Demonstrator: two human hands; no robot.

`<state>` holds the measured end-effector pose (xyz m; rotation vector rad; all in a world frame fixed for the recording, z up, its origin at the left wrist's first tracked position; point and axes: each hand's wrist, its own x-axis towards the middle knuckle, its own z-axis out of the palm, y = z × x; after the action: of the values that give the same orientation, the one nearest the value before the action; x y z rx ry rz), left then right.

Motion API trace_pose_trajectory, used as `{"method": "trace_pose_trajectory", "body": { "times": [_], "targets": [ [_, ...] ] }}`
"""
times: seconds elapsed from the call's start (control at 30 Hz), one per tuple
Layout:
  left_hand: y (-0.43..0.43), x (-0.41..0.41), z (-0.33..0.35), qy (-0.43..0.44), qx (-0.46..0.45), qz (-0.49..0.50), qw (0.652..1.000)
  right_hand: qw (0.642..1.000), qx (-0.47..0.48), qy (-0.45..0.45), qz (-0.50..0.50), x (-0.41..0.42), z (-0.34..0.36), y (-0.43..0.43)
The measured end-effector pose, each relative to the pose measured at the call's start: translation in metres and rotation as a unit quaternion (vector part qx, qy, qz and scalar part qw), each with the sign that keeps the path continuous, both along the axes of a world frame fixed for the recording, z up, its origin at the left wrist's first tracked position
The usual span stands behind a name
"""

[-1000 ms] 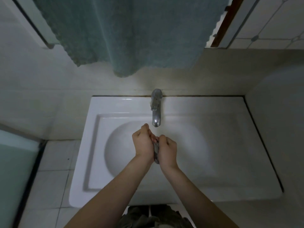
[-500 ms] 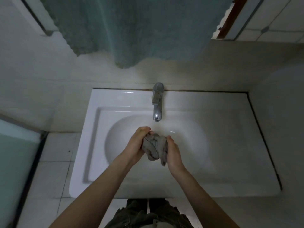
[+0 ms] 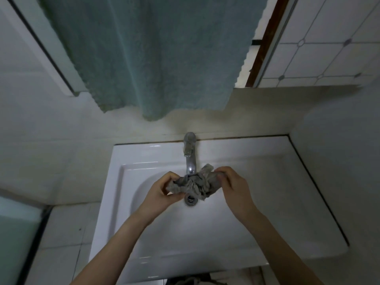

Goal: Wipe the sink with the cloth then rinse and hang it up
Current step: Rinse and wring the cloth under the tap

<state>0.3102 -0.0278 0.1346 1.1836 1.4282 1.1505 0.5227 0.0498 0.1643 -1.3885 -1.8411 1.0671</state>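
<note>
A crumpled grey cloth hangs stretched between both hands, just below the chrome tap and above the drain. My left hand pinches its left end. Its right end is pinched by my right hand. Under them lies the white sink, set into a corner. No water stream is visible from the tap.
A large green towel hangs on the wall above the tap. A mirror edge and tiled wall stand at the upper right. White floor tiles lie left of the sink, a wall close on the right.
The hands, pressed together around the bunched cloth a second ago, have moved apart and up toward the tap, spreading the cloth out between them.
</note>
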Motion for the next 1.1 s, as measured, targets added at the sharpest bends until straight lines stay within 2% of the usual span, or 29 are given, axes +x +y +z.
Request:
{"method": "trace_pose_trajectory", "body": {
  "times": [0.1,0.27,0.43,0.57,0.63,0.73,0.8,0.87,0.97,1.03,1.1],
  "targets": [
    [-0.002,-0.006,0.000,0.071,0.018,-0.070,0.995,0.999,0.035,0.026,0.025,0.000,0.016,0.002],
    [0.005,-0.009,0.003,0.105,0.018,-0.119,0.987,0.993,0.062,0.052,0.081,-0.008,0.031,-0.002],
    [0.015,0.006,0.019,0.091,-0.020,-0.116,0.989,0.992,0.051,0.088,0.077,-0.009,0.037,0.002],
    [0.024,0.013,0.036,0.092,-0.078,-0.076,0.990,0.991,0.051,0.087,0.084,-0.008,0.038,0.001],
    [0.026,0.023,0.041,0.103,-0.068,-0.078,0.989,0.991,0.047,0.094,0.086,-0.007,0.035,-0.001],
    [0.028,0.043,0.033,0.175,-0.035,-0.084,0.980,0.991,0.038,0.101,0.082,-0.002,0.032,0.000],
    [0.028,0.050,0.028,0.188,-0.016,-0.046,0.981,0.992,0.033,0.097,0.074,0.004,0.031,0.003],
    [0.027,0.050,0.028,0.183,0.009,0.005,0.983,0.992,0.070,0.089,0.048,0.010,0.030,0.003],
    [0.019,0.052,0.032,0.187,0.056,0.057,0.979,0.981,0.186,0.044,0.026,0.017,0.018,0.001],
    [0.014,0.051,0.027,0.211,0.025,0.052,0.976,0.988,0.152,0.003,0.040,0.017,0.004,0.001],
    [0.008,0.049,0.018,0.230,-0.066,0.023,0.971,0.996,0.060,-0.027,0.066,0.014,-0.009,0.000]
  ]
}}
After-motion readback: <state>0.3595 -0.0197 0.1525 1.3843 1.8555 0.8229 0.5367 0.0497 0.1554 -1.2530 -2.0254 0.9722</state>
